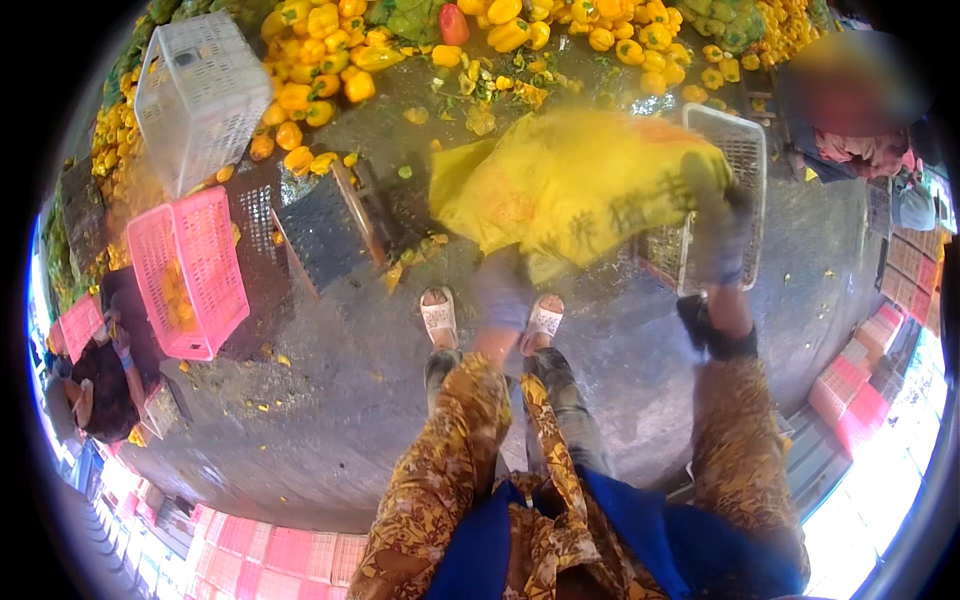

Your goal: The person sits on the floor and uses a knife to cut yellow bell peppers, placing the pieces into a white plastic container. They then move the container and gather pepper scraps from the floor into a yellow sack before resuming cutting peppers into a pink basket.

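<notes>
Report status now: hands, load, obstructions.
Right hand at right end of yellow sack, motion-blurred; left hand at near edge, fingers unclear. Sack spread between them. Possible obstruction: white crate, partly hidden behind sack.

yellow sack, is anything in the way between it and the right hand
Nothing visible: the blurred right hand overlaps the yellow sack at its right end. The pale crate shows behind them, not between.
</notes>
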The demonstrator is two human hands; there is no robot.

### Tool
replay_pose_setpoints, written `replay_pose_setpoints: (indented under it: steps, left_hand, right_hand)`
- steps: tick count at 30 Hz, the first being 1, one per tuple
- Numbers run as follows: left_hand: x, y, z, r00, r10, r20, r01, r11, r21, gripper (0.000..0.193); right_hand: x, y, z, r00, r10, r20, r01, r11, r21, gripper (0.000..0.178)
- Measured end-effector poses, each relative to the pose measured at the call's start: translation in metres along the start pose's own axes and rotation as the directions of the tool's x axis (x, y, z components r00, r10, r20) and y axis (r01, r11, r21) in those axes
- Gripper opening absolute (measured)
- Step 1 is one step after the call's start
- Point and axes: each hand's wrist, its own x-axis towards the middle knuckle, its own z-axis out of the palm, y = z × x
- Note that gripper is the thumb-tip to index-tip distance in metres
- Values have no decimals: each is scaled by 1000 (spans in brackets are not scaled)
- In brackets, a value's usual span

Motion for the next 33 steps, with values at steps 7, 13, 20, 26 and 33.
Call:
replay_pose_setpoints:
  steps: [7, 13, 20, 26, 33]
  left_hand:
    - [-6, 5, -84, 881, 437, -183, -417, 899, 136, 24]
    - [-2, -1, -104, 923, 347, -168, -344, 938, 51, 22]
    - [-20, -29, -102, 942, 175, -288, -233, 955, -183, 24]
    - [-72, -28, -135, 983, -96, -156, 23, 910, -414, 27]
    - [-231, -19, -233, 858, -410, -311, 173, 799, -576, 36]
  right_hand:
    - [-2, -30, -16, 996, -36, -86, 12, 963, -269, 22]
    - [13, -12, -36, 987, 156, 31, -153, 985, -78, 16]
    - [-14, -9, -24, 992, -25, 122, 46, 985, -167, 20]
    - [-38, -22, -26, 938, 15, 345, 132, 907, -399, 18]
    - [-112, -13, -3, 656, -162, 737, 368, 921, -125, 28]
